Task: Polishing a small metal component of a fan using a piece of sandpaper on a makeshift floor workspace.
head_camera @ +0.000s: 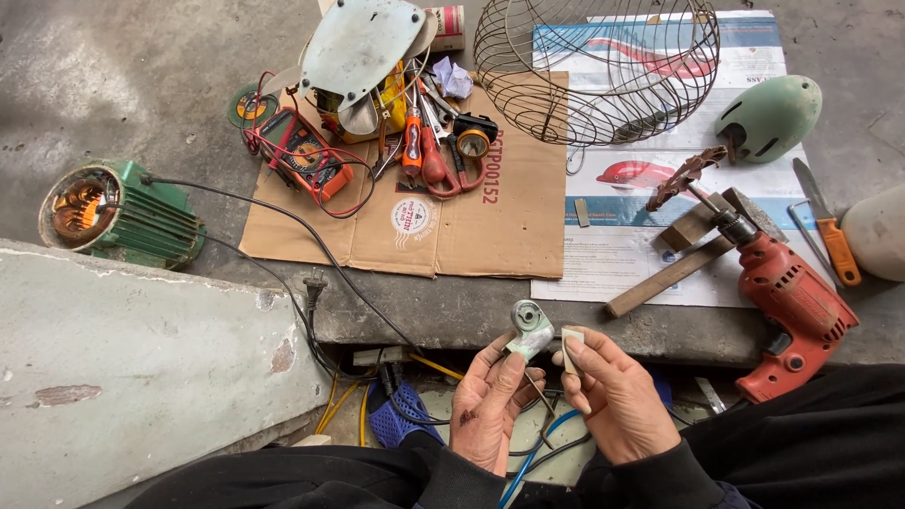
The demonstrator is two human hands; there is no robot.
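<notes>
My left hand (492,396) pinches a small pale green metal part (531,328) with a round hole at its top. It is held up in front of me, close to my lap. My right hand (617,398) is beside it and holds a small folded piece of whitish paper or abrasive sheet (570,341) against the part's right edge. Both hands are grimy. Below them lie blue and black wires.
On the concrete ledge lie a flattened cardboard sheet (490,212) with a multimeter (304,155) and screwdrivers, a green motor (118,214), a wire fan guard (594,66), a red electric drill (790,300), wooden blocks, a knife and a green housing (770,116).
</notes>
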